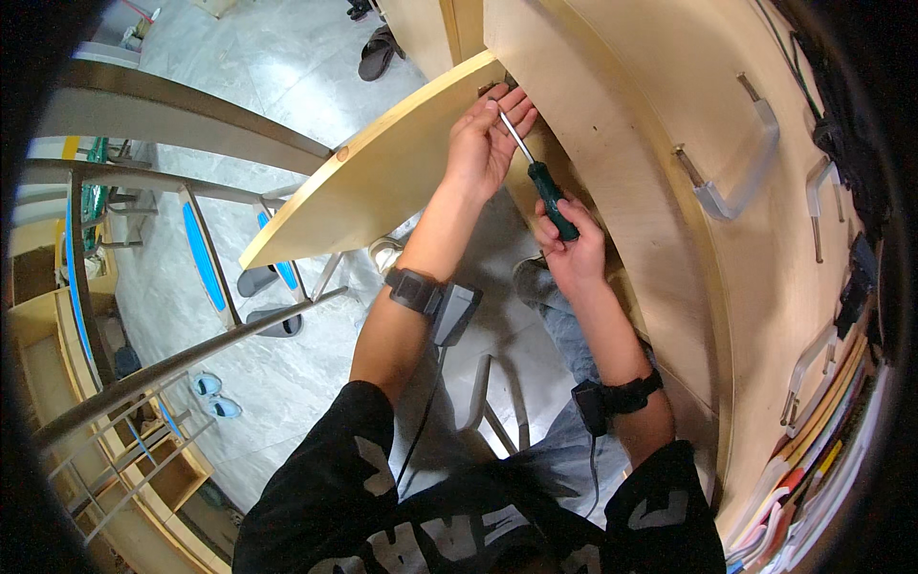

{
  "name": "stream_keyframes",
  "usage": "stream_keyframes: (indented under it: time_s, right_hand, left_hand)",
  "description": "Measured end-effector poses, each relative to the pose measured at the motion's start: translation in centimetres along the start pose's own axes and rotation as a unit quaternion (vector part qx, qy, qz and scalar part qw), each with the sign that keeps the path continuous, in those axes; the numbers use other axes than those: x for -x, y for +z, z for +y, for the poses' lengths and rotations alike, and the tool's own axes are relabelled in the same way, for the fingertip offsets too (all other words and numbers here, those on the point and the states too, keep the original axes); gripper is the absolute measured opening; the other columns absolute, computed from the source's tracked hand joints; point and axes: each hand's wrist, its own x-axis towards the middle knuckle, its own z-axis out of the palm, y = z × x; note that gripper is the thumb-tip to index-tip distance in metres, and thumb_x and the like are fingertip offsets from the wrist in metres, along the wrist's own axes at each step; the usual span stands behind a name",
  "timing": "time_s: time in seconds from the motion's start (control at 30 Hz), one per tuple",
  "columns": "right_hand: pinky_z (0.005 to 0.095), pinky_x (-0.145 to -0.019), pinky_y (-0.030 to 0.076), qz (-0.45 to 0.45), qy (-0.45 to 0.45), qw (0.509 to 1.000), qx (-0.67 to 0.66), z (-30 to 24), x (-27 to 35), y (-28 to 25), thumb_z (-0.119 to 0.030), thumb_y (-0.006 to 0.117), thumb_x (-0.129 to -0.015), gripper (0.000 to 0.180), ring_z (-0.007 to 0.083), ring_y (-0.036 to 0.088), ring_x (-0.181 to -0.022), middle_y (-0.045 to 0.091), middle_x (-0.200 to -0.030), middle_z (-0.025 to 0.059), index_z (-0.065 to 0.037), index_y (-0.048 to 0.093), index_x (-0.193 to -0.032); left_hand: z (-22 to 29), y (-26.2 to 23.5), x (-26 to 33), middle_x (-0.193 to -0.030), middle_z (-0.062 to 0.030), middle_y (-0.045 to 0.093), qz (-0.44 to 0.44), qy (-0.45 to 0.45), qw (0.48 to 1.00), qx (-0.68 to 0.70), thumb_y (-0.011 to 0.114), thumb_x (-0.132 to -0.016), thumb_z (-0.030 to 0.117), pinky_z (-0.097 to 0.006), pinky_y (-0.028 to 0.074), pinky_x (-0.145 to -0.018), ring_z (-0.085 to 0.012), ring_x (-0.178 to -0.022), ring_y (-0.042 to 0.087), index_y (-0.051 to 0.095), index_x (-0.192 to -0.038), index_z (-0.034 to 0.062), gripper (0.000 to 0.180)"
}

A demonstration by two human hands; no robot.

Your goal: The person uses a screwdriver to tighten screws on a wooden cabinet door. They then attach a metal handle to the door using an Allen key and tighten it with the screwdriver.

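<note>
2 hands, 1 screwdriver, 1 cabinet door

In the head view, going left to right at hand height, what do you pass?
Metal railing → open wooden door → left hand → green-handled screwdriver in the right hand → metal handle on the cabinet front.

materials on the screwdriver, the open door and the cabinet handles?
Screwdriver: bright shaft, looks like steel; dark green handle, likely plastic or rubber, matte. The right hand grips it, the left hand steadies the tip.
Door: pale wood-look panel, probably plywood or laminated board, smooth, with a knot-like spot.
Handles: silver-grey bars with a satin sheen, probably brushed metal.
</note>
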Motion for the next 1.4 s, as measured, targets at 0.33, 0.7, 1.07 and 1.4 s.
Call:
stream_keyframes:
  time_s: [0.33,0.7,1.07,1.4]
  right_hand:
    - [0.018,-0.047,0.032,-0.022,-0.001,0.997,-0.079,-0.3,-0.5,0.0,-0.018,0.055,-0.09,0.022,0.0084,0.042,-0.059,0.055,-0.09,0.0138,0.001,0.048,-0.099]
    - [0.0174,-0.044,0.031,-0.011,0.02,0.995,-0.101,-0.7,-0.6,0.3,-0.02,0.054,-0.091,0.021,0.0079,0.04,-0.055,0.054,-0.087,0.013,-0.001,0.047,-0.098]
    - [0.0171,-0.032,0.021,-0.044,0.139,0.979,-0.142,-1.4,-0.6,0.3,-0.034,0.046,-0.094,0.036,0.0038,0.031,-0.039,0.047,-0.071,0.0044,0.0,0.048,-0.104]
    - [0.0192,-0.038,0.033,-0.013,0.031,0.973,0.229,-2.4,-1.4,-0.8,-0.037,0.048,-0.093,0.038,0.0065,0.041,-0.042,0.05,-0.067,-0.0002,-0.002,0.053,-0.108]
  left_hand:
    - [0.5,0.2,-0.3,-0.119,-0.0247,0.05,0.016,0.007,0.999,-0.039,0.036,-0.097,0.013,-0.043,0.044,-0.098,-0.0325,-0.11,0.054,0.041,-0.116,-0.0102,0.03]
    - [-0.5,-0.6,-1.3,-0.109,-0.0139,0.058,0.029,0.007,0.999,-0.042,0.043,-0.095,0.016,-0.035,0.052,-0.079,-0.0241,-0.092,0.06,0.047,-0.116,-0.0017,0.028]
    - [0.1,-0.3,-1.0,-0.107,-0.0141,0.057,0.051,-0.01,0.998,-0.016,0.046,-0.094,0.015,-0.037,0.051,-0.087,-0.0247,-0.096,0.059,0.049,-0.111,-0.0029,0.024]
    - [-0.3,-0.3,0.7,-0.098,-0.0113,0.061,0.003,-0.067,0.993,-0.1,0.046,-0.094,0.019,-0.034,0.05,-0.085,-0.0211,-0.095,0.06,0.052,-0.104,-0.0019,0.023]
